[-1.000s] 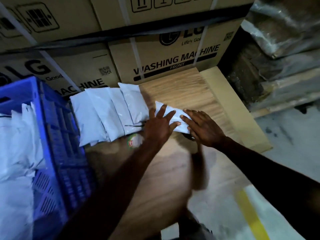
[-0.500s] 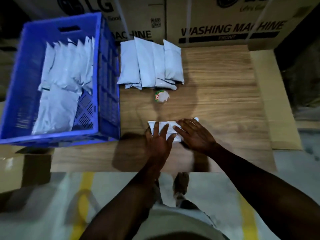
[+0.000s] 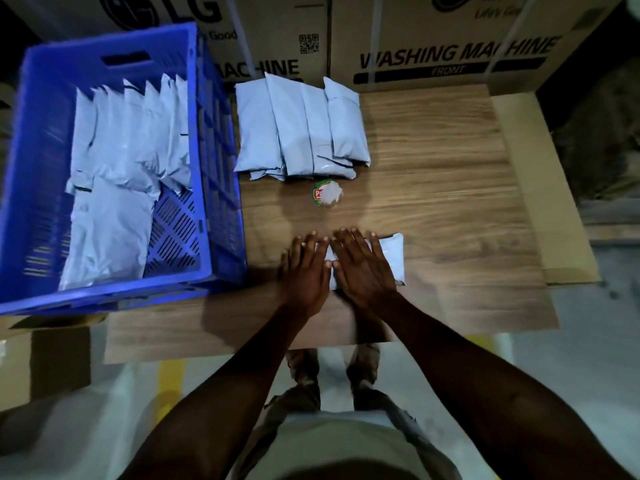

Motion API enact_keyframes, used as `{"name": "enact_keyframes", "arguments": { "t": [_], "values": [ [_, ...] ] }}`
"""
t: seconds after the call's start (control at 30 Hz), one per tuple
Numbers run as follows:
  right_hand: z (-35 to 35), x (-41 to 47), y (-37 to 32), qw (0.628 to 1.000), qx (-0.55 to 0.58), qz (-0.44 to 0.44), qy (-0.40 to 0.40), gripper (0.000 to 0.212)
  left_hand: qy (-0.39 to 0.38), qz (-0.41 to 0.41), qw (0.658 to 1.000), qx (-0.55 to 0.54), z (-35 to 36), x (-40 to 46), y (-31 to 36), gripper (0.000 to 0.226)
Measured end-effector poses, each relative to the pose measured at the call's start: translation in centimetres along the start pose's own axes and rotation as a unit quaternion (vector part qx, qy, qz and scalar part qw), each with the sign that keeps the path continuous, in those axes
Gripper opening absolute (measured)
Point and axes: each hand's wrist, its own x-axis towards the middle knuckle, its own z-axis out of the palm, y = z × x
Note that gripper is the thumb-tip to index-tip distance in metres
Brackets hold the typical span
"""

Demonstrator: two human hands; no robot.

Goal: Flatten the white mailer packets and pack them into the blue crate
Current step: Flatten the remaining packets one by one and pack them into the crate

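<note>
Both hands flat, palms down, side by side.
Left hand (image 3: 304,271), right hand (image 3: 363,268) — fingers straight, forearms extended forward.

1. The white mailer packet (image 3: 389,258) now lies nearer the table's front edge, pulled away from the stack at the back.
2. The right hand (image 3: 363,268) now lies flat across its middle rather than its right end.
3. The left hand (image 3: 304,271) presses beside it, fingers straighter.
</note>
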Motion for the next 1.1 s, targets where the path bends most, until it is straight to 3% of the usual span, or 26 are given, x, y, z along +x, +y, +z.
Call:
{"name": "enact_keyframes", "arguments": {
  "t": [0.13, 0.47, 0.7, 1.1],
  "values": [
    [1.3, -0.4, -0.4, 0.999, -0.026, 0.021, 0.013, 0.053, -0.030, 0.023, 0.999, 0.013, 1.5, 0.3, -1.5, 0.057],
    [3.0, 0.1, -0.2, 0.998, -0.042, 0.037, 0.036, 0.054, 0.010, 0.030, 0.999, 0.033, 3.8, 0.2, -1.7, 0.055],
    [3.7, 0.1, 0.3, 0.999, -0.032, 0.035, 0.025, 0.055, -0.004, 0.020, 0.999, 0.044, 3.9, 0.4, -1.0, 0.054],
    [1.8, -0.2, 0.6, 0.996, 0.070, 0.016, 0.044, 0.053, -0.017, 0.032, 0.998, 0.057, 1.1, 0.5, -0.7, 0.055]
  ]
}}
